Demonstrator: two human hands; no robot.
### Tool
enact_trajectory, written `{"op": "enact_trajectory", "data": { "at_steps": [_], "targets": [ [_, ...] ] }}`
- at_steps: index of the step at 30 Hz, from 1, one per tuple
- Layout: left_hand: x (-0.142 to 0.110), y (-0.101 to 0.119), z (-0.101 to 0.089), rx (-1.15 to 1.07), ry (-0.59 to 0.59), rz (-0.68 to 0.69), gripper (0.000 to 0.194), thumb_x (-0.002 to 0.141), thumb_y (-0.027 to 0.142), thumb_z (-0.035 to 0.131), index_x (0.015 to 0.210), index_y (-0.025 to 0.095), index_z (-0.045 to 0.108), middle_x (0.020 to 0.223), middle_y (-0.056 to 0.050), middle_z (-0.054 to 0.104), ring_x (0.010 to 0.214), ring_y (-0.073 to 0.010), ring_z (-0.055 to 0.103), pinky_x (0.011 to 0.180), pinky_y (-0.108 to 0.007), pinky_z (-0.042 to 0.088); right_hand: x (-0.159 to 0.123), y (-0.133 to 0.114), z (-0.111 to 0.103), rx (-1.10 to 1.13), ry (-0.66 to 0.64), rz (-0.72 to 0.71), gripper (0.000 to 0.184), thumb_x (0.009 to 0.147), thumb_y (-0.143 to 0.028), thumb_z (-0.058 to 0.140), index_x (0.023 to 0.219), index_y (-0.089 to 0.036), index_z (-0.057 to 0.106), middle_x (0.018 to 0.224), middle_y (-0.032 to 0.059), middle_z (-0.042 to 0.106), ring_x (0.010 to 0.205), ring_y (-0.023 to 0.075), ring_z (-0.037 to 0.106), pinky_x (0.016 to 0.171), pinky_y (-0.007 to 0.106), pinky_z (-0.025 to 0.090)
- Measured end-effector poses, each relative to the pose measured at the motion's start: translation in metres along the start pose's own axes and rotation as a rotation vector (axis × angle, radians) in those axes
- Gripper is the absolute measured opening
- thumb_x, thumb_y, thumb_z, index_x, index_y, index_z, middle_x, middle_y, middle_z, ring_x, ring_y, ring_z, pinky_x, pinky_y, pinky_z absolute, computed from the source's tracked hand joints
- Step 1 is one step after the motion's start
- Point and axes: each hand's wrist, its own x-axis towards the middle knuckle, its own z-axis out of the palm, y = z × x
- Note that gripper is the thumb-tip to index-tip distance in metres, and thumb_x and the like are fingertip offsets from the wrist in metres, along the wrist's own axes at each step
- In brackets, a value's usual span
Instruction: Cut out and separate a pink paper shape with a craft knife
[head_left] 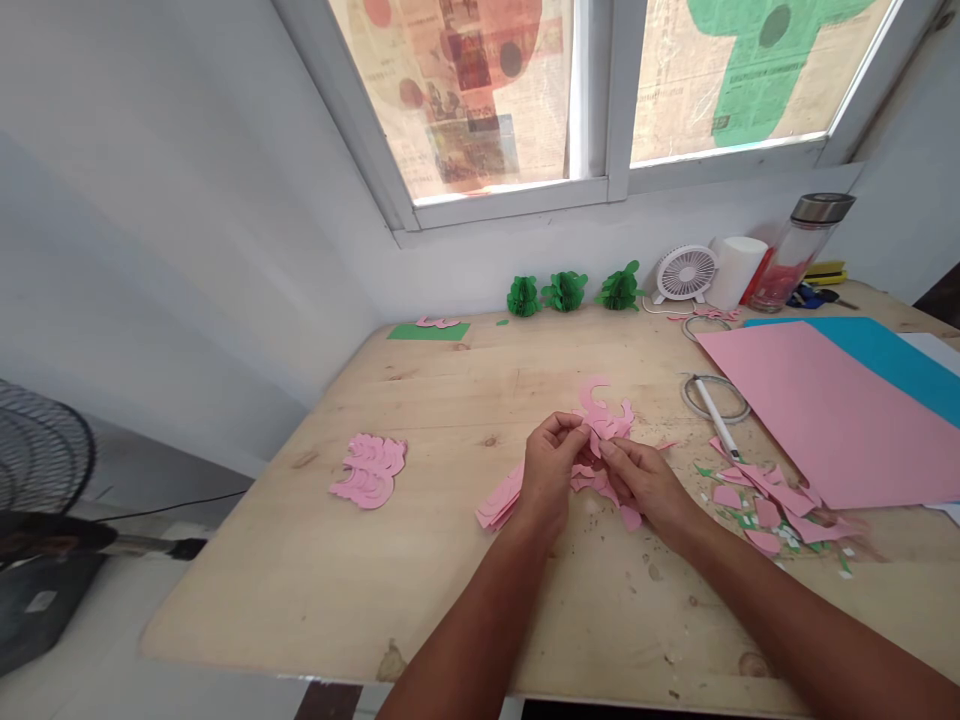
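My left hand (550, 468) and my right hand (646, 482) meet over the middle of the wooden table (420, 590), both pinching pink paper cut-outs (604, 415) with curved edges. Under the hands lies a fanned stack of pink paper pieces (501, 500). To the left, apart from the hands, sits a neat pile of finished pink cut shapes (369, 468). Pink and green scraps (772, 500) lie right of my right hand.
Large pink sheet (832, 410) over blue sheet (892, 355) at right, with a white pen (716, 415) on tape rings. At the back wall: three green paper balls (566, 291), small white fan (685, 273), white roll, bottle (799, 250), green sheet (427, 331). A floor fan (37, 470) stands left.
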Motion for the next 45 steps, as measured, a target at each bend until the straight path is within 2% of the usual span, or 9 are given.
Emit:
{"op": "enact_trajectory", "data": {
  "at_steps": [13,45],
  "targets": [
    [-0.0019,0.0018,0.0008,-0.006,-0.009,0.010,0.023,0.060,0.029,0.067,0.069,0.015,0.052,0.053,0.003,0.052,0.046,-0.0074,0.048,0.050,-0.021,0.042,0.0013,0.0016,-0.0019,-0.051,0.001,-0.076,0.039,0.076,-0.052,0.052,0.062,-0.017,0.046,0.048,-0.0062,0.031,0.042,0.0064,0.026,0.038,0.020,0.019],
    [-0.0018,0.0005,0.0014,-0.023,-0.022,0.018,0.019,0.062,0.026,0.065,0.070,0.014,0.052,0.054,0.003,0.052,0.047,-0.0076,0.048,0.050,-0.022,0.042,0.0027,0.0037,-0.0032,-0.052,-0.013,-0.087,0.038,0.079,-0.050,0.050,0.061,-0.018,0.043,0.049,-0.0070,0.029,0.044,0.0069,0.024,0.041,0.021,0.018]
  ]
}}
